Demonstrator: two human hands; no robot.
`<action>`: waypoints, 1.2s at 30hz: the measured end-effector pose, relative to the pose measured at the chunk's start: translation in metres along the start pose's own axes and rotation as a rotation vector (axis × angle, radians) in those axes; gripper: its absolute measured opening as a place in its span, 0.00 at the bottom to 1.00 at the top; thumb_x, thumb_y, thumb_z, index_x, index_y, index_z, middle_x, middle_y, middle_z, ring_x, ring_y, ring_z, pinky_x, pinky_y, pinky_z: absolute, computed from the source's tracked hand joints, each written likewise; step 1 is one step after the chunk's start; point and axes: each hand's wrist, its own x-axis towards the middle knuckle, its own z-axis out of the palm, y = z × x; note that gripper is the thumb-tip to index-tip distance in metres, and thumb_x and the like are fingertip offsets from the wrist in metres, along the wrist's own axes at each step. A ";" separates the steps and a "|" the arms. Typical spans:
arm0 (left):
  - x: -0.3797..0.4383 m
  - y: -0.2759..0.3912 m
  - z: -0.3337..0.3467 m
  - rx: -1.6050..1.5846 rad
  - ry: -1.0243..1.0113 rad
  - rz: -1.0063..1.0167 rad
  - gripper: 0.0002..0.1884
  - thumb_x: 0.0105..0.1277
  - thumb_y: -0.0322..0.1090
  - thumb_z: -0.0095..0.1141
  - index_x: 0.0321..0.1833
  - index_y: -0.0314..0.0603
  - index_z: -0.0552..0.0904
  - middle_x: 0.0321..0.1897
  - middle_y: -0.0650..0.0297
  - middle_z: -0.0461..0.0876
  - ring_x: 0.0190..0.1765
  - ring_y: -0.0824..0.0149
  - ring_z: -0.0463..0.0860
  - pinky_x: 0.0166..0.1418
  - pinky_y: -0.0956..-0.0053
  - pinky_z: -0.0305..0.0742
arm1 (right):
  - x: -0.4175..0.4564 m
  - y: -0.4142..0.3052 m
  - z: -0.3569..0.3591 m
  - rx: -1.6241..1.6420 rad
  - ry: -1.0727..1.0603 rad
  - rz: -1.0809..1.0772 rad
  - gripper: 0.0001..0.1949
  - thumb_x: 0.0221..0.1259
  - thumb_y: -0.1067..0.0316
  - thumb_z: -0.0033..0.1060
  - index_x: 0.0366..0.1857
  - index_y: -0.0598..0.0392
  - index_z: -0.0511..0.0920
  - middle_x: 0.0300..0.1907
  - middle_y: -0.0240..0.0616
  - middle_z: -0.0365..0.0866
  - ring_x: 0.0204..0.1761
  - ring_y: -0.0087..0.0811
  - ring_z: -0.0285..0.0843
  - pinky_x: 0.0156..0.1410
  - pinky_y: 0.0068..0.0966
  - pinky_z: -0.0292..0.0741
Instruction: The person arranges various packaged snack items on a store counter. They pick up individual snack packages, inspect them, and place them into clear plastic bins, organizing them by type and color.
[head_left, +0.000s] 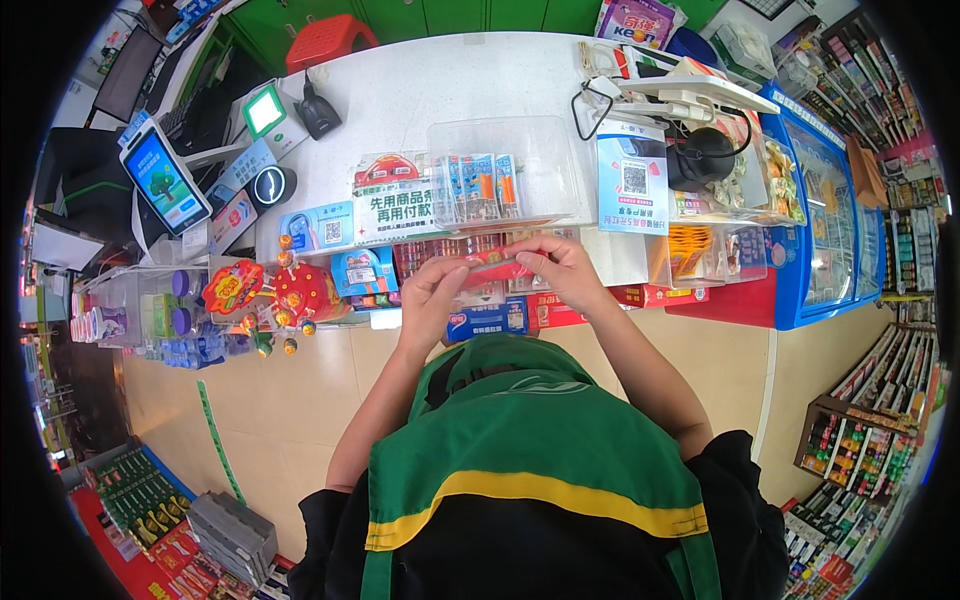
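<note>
Between both hands, just above the small-goods shelf at the counter's front edge, is a flat red packet (491, 273). My left hand (435, 296) pinches its left end between thumb and fingers. At the other end, my right hand (564, 271) grips it the same way. Rows of small packaged goods (420, 255) sit on the shelf behind the hands and are partly covered by them. Beyond, on the white counter (450, 82), stands a clear plastic bin (551, 161) holding several blue and orange packets (476, 187). A blue box (487, 319) shows below the hands.
A red lollipop stand (307, 289) juts out on the left, near a payment screen (166, 180) and a barcode scanner (318, 109). Rightward are a printed QR sign (634, 176), orange packets (688, 247) and a blue chest freezer (817, 202).
</note>
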 end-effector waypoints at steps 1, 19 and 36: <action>0.000 0.000 0.000 0.001 0.001 0.002 0.09 0.68 0.29 0.51 0.43 0.33 0.83 0.39 0.63 0.81 0.43 0.75 0.77 0.50 0.81 0.71 | 0.000 0.001 0.000 -0.021 0.013 -0.021 0.09 0.64 0.68 0.56 0.44 0.60 0.81 0.41 0.34 0.82 0.42 0.21 0.77 0.45 0.20 0.76; -0.001 -0.001 -0.002 -0.087 -0.004 -0.120 0.09 0.67 0.28 0.51 0.42 0.33 0.83 0.41 0.60 0.83 0.44 0.72 0.79 0.52 0.77 0.72 | 0.000 0.009 -0.002 -0.037 0.058 -0.042 0.10 0.63 0.66 0.58 0.42 0.60 0.82 0.35 0.30 0.82 0.36 0.17 0.74 0.43 0.17 0.72; -0.005 -0.009 0.000 -0.224 -0.079 -0.124 0.13 0.67 0.26 0.52 0.54 0.36 0.77 0.44 0.62 0.81 0.40 0.74 0.80 0.44 0.81 0.78 | -0.002 0.012 -0.002 0.021 0.048 -0.040 0.10 0.61 0.75 0.56 0.45 0.59 0.81 0.29 0.29 0.81 0.29 0.14 0.75 0.35 0.13 0.73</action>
